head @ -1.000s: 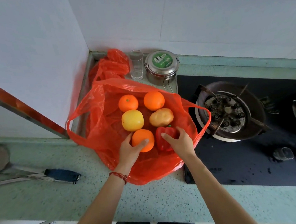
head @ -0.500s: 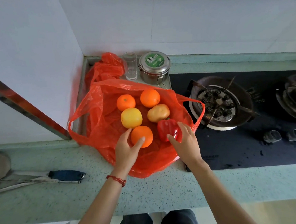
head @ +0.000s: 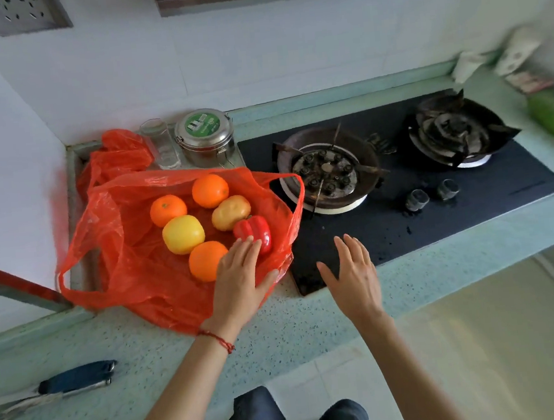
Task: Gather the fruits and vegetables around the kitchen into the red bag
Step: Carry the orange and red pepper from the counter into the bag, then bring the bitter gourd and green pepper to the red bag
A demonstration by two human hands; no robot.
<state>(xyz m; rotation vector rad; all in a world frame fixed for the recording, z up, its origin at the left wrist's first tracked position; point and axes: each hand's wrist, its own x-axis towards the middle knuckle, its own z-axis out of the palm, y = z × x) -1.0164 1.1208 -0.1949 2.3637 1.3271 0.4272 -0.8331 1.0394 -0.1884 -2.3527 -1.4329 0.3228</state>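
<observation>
Flat and spread, the left hand [head: 238,281] lies palm-down over the near rim of the thin, crinkled red plastic bag [head: 133,274], fingers loose and gripping nothing; its fingertips [head: 243,247] reach the glossy, lobed red bell pepper [head: 254,232] and cover part of the nearest smooth round orange [head: 204,260]. A thin red string bracelet [head: 217,339] circles that wrist. The bag sits wide open on the speckled pale-green stone counter [head: 280,324], near the corner, holding two more oranges [head: 168,209] [head: 210,190], a round yellow fruit [head: 183,234] and a tan, lumpy potato [head: 230,212], all bunched close together. Behind it stand a clear glass [head: 161,146] and a round steel tin with a green label [head: 205,135]. Further right, the right hand [head: 353,280] hovers open and empty, fingers splayed, above the near edge of the black glass gas hob [head: 471,201].
</observation>
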